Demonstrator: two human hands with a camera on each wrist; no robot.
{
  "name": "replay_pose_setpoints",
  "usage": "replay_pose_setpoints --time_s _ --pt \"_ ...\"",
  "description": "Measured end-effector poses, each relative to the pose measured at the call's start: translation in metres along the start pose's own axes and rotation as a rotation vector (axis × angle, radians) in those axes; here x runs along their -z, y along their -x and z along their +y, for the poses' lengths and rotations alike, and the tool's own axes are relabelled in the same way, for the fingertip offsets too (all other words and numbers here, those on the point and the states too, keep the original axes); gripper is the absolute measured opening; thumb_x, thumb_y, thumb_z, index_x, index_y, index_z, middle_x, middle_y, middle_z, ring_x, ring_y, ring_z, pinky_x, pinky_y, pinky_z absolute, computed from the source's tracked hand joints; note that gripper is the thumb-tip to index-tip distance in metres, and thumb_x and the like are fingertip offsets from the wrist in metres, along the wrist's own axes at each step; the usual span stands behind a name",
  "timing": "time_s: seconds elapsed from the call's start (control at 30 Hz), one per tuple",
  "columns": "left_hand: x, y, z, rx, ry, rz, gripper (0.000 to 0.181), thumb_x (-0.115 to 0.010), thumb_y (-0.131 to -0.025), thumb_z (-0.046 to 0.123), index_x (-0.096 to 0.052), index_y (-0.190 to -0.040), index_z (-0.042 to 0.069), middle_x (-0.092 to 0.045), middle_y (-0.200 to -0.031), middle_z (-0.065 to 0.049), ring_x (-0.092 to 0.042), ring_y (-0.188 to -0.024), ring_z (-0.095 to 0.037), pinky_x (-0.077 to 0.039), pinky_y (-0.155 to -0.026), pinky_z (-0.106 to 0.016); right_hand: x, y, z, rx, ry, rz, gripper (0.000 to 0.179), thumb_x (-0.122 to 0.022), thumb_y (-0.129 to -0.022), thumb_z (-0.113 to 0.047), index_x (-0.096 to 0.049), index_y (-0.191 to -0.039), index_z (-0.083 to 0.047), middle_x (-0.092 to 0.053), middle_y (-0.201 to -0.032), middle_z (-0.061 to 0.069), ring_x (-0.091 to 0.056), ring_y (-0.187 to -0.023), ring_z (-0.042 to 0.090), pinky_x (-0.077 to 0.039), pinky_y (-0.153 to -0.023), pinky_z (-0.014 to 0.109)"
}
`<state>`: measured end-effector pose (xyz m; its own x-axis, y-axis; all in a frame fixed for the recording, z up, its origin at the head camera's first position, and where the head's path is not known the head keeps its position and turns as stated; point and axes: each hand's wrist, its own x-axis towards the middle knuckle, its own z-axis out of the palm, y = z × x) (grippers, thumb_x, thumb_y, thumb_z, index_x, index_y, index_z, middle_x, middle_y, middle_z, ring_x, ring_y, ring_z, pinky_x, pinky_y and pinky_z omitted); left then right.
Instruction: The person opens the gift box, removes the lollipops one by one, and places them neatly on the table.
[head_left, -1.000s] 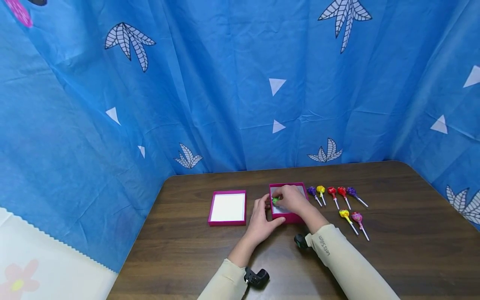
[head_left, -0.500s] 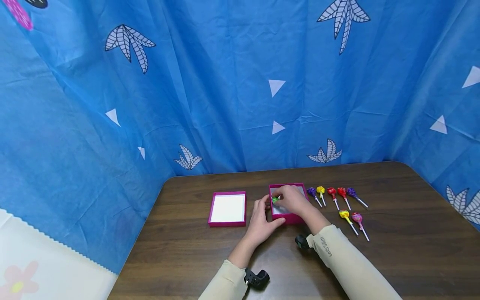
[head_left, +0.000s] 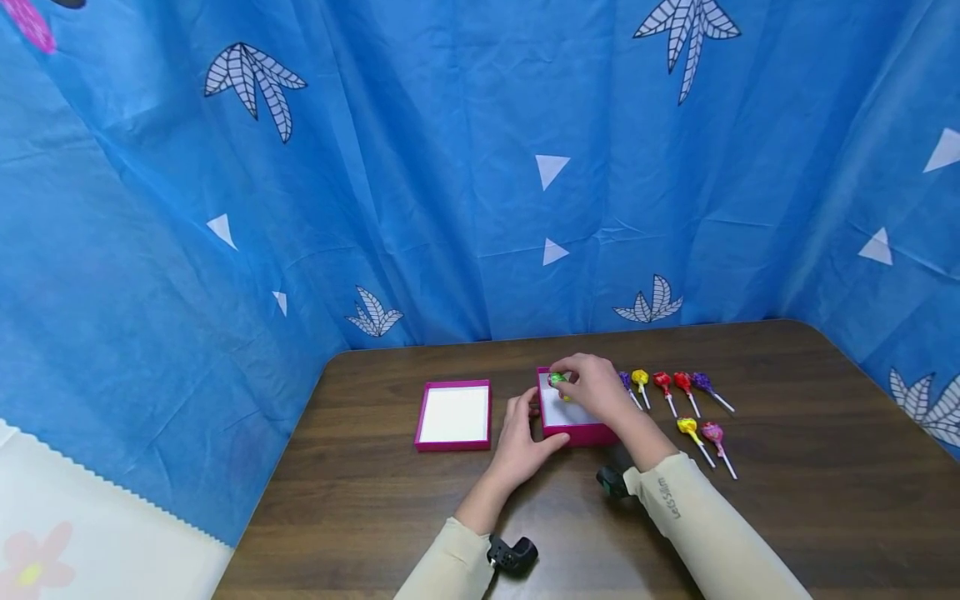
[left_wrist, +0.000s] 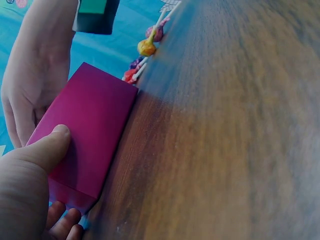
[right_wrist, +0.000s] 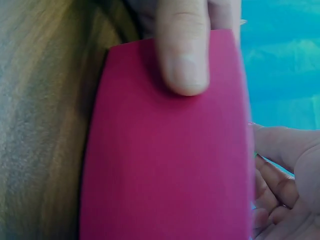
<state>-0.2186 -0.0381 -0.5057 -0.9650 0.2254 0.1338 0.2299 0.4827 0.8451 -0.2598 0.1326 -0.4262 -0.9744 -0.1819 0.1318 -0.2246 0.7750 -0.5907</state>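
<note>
A magenta box (head_left: 577,434) with a pale inside stands on the table. My left hand (head_left: 519,450) grips its near-left corner. The left thumb (left_wrist: 55,145) presses the front wall, and the other fingers lie along the left side. Over the box's inside, my right hand (head_left: 595,390) pinches a green-wrapped lollipop (head_left: 557,379) between thumb and fingers; the hand covers most of it. A small yellow patch shows just below the green; what it belongs to is unclear. In the right wrist view the box wall (right_wrist: 165,150) hides the right fingertips and the candy.
Left of the box lies a magenta lid (head_left: 453,414), white side up. To the right are several lollipops: purple, yellow (head_left: 640,377), red (head_left: 662,379) and pink (head_left: 712,432). A blue patterned curtain (head_left: 465,183) hangs behind the wooden table (head_left: 360,500).
My right hand has shifted toward the box's far side and slightly right, with the green lollipop moving along in its fingers. The left hand has kept its hold on the box.
</note>
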Motion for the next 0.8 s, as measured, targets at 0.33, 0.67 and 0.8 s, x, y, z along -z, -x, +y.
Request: replay_pose_setpoints --time_s 0.33,0.67,0.8 --pt "0.000 -0.001 -0.001 -0.005 -0.017 0.010 0.087 -0.077 -0.086 0.044 -0.030 -0.154 0.017 -0.044 -0.140 -0.005 -0.051 -0.126 -0.018 -0.049 -0.106 -0.039 0.015 0.016 -0.005 0.057 -0.012 0.113 0.036 -0.079 -0.086 -0.020 -0.072 -0.121 -0.018 -0.070 -0.118 0.009 -0.063 -0.097 0.024 -0.058 -0.081 0.042" --pt "-0.002 0.001 -0.002 0.001 -0.011 0.013 0.087 -0.077 -0.085 0.045 -0.030 -0.154 0.019 -0.044 -0.140 -0.004 -0.050 -0.126 -0.018 -0.049 -0.106 -0.041 0.030 0.044 0.006 0.103 -0.002 0.210 0.033 -0.079 -0.086 -0.018 -0.072 -0.118 -0.019 -0.071 -0.112 0.008 -0.063 -0.093 0.024 -0.059 -0.075 0.037" --pt "-0.002 0.000 -0.001 0.007 -0.004 0.014 0.087 -0.077 -0.085 0.045 -0.030 -0.154 0.019 -0.044 -0.140 -0.004 -0.050 -0.127 -0.018 -0.049 -0.106 -0.042 0.037 0.057 0.016 0.113 0.017 0.241 0.031 -0.079 -0.086 -0.017 -0.073 -0.116 -0.017 -0.070 -0.105 0.007 -0.060 -0.084 0.021 -0.053 -0.067 0.025"
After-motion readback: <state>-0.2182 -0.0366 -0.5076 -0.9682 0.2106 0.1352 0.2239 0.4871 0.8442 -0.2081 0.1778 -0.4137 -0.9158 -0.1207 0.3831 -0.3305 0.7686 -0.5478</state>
